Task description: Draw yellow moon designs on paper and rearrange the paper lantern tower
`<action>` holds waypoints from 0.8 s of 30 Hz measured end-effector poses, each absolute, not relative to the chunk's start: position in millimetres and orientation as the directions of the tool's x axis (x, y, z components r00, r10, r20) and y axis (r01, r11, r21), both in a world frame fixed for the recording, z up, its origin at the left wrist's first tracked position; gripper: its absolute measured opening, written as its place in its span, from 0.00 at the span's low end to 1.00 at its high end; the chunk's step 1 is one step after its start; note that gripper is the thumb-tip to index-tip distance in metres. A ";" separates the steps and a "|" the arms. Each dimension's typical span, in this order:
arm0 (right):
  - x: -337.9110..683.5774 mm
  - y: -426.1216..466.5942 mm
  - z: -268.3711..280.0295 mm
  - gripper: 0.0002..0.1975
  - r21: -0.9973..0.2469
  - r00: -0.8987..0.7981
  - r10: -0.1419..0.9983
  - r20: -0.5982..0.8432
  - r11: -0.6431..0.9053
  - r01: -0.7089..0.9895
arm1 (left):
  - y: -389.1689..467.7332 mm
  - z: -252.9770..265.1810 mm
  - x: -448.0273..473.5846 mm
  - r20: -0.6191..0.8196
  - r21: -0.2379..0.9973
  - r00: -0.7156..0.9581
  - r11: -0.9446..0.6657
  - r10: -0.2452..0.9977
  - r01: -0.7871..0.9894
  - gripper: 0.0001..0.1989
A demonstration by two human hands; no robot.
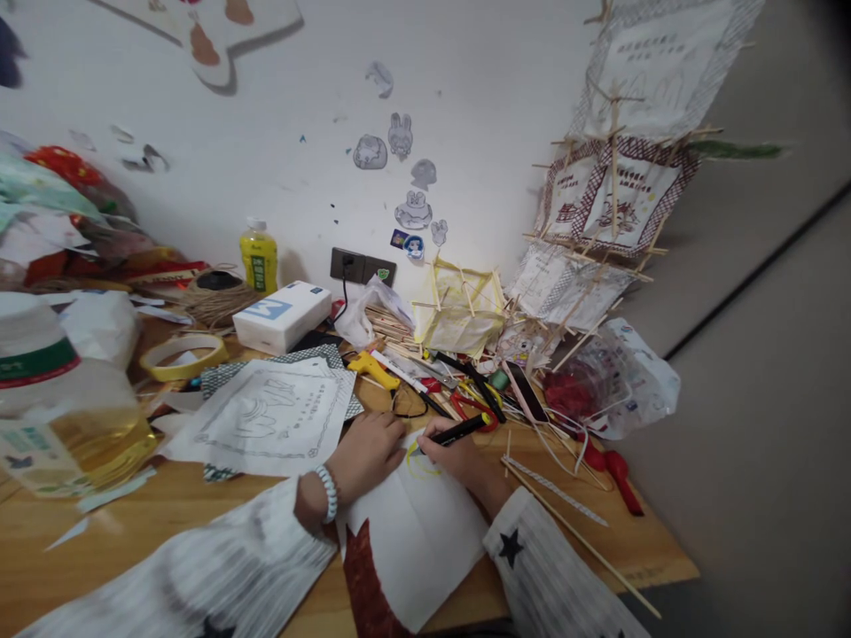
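Note:
My right hand (452,456) grips a black marker pen (462,431) with a yellow end, its tip hidden by the fingers. Beneath it lies a white sheet of paper (416,540) bearing yellow curved strokes (420,461) near its top. My left hand (367,449), with a beaded bracelet at the wrist, rests flat on the upper left edge of the sheet and holds nothing. A dark red strip (368,580) lies along the sheet's lower left side. Left of that hand are drawn sheets (266,412) on patterned paper.
Behind the hands are a yellow glue gun (373,369), a phone (525,392) and loose sticks. A stick-and-paper lantern tower (618,199) rises at the right. A large oil bottle (63,416), a tape roll (184,356) and a white box (283,316) stand left.

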State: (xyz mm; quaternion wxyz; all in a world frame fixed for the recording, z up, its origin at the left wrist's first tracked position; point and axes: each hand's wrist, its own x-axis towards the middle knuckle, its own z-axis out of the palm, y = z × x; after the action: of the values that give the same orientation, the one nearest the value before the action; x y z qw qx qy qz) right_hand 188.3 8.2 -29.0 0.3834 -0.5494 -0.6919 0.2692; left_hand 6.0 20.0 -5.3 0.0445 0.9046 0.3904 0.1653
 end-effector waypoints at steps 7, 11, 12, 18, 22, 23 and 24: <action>188.1 7.4 -27.3 0.06 -0.795 -0.117 0.960 0.255 0.277 0.540 | 19.2 -4.6 5.5 0.249 0.209 0.643 -0.688 0.725 0.695 0.06; 187.6 6.9 -26.0 0.06 -0.795 -0.104 0.962 0.254 0.269 0.544 | 19.0 -4.6 5.6 0.245 0.209 0.639 -0.683 0.729 0.699 0.06; 187.7 6.9 -26.0 0.06 -0.795 -0.107 0.960 0.259 0.275 0.541 | 19.1 -4.6 5.6 0.244 0.209 0.639 -0.683 0.729 0.700 0.05; 187.4 6.6 -24.4 0.06 -0.804 -0.104 0.964 0.247 0.263 0.533 | 19.7 -4.0 6.1 0.245 0.213 0.644 -0.689 0.724 0.693 0.06; 186.0 5.9 -21.5 0.06 -0.803 -0.103 0.966 0.237 0.254 0.538 | 19.6 -4.2 5.9 0.242 0.214 0.645 -0.688 0.725 0.693 0.06; 185.9 5.9 -21.1 0.06 -0.804 -0.104 0.967 0.234 0.253 0.539 | 19.7 -4.5 5.8 0.242 0.213 0.646 -0.689 0.724 0.693 0.07; 186.0 5.8 -20.9 0.06 -0.803 -0.102 0.967 0.235 0.253 0.539 | 19.7 -4.8 5.7 0.241 0.212 0.647 -0.690 0.724 0.692 0.07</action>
State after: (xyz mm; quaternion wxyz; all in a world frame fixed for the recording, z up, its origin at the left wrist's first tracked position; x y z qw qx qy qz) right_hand 186.0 5.8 -20.9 0.3885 -0.5459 -0.6895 0.2750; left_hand 5.7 19.7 -4.8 0.0504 0.9060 0.3908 0.1547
